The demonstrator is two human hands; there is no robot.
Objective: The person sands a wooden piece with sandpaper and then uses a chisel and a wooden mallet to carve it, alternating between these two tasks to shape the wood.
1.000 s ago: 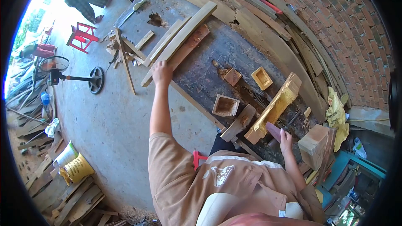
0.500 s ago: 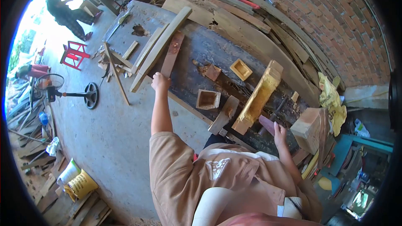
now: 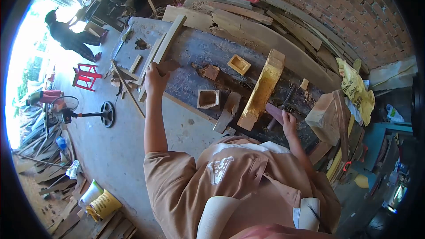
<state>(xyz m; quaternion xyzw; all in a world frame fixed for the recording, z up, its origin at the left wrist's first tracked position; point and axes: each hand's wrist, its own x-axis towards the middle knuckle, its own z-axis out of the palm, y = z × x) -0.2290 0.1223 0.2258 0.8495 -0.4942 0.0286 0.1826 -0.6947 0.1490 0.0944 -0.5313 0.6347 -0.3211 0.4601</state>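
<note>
1. Right hand, near the torso: fingers closed round one end of a flat purplish piece. Piece runs out past the fingertips, away from the palm; end grip probably leaves most of it clear.
2. Yellow-stained block just past the piece's free end; touching or not, can't tell. Lies lengthwise across the bench, hollow facing up, likely so the inside can be reached.
3. Dark offcut beside the block, at bench edge; reason for placement unclear.
4. Left hand, arm stretched out: closed on the near end of a brown board, rest projecting rightward past the knuckles. Near end is probably the easiest to reach.
5. Square box and yellow box, well apart from both hands, open sides up.
6. Pale beam just beyond left hand, beside a narrower strip; maybe grouped to save space.
</note>
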